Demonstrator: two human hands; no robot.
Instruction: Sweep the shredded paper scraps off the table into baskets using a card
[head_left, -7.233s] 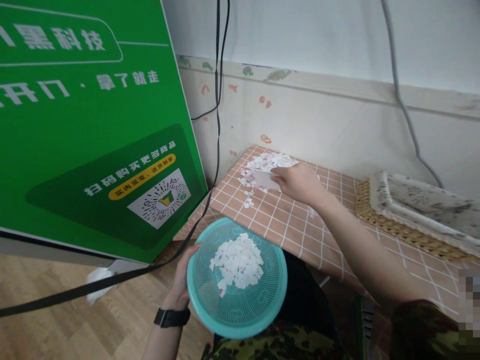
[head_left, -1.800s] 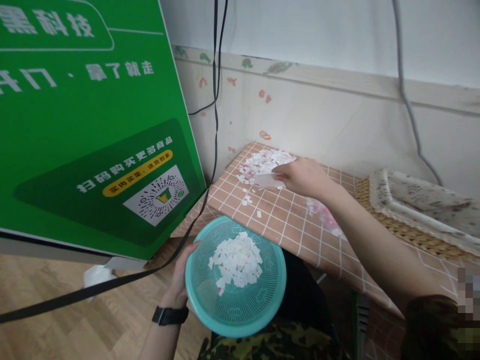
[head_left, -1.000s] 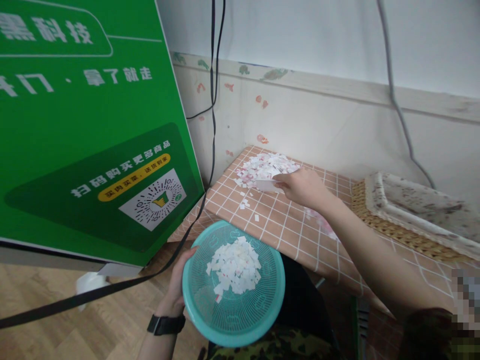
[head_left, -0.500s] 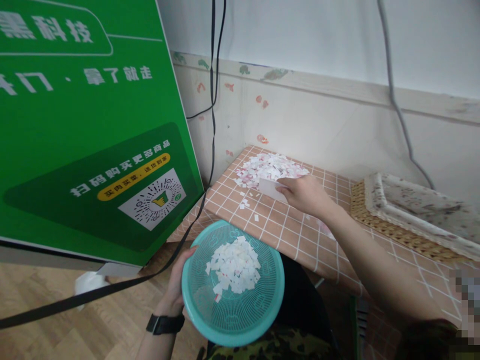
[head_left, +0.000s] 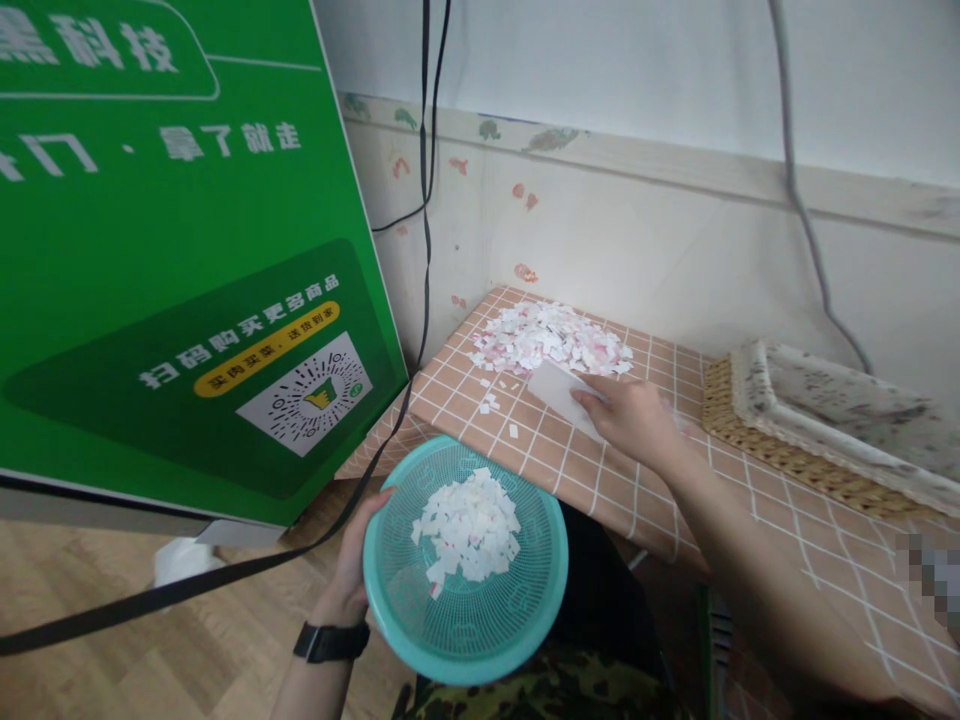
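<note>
My left hand (head_left: 355, 550) grips the left rim of a round turquoise plastic colander (head_left: 536, 610), its fingers partly hidden behind the rim. Inside lies a heap of small white paper pieces (head_left: 469, 525), a few with red marks. Over the table, my right hand (head_left: 634, 420) pinches a flat white card (head_left: 562, 395) between thumb and fingers. The card is tilted, its far edge close to a larger pile of white and pinkish paper pieces (head_left: 551, 335). A few loose scraps (head_left: 489, 402) lie left of the card.
The table has a brown checked cloth (head_left: 600, 490). A lined wicker basket (head_left: 795, 445) stands at the right. On the left rises a green printed panel (head_left: 187, 250); a black strap (head_left: 375, 465) runs down in front of it. A wall (head_left: 637, 260) closes off the back.
My right hand and the card have moved slightly right and toward me, away from the middle of the pile. The colander and my left hand have stayed nearly still.
</note>
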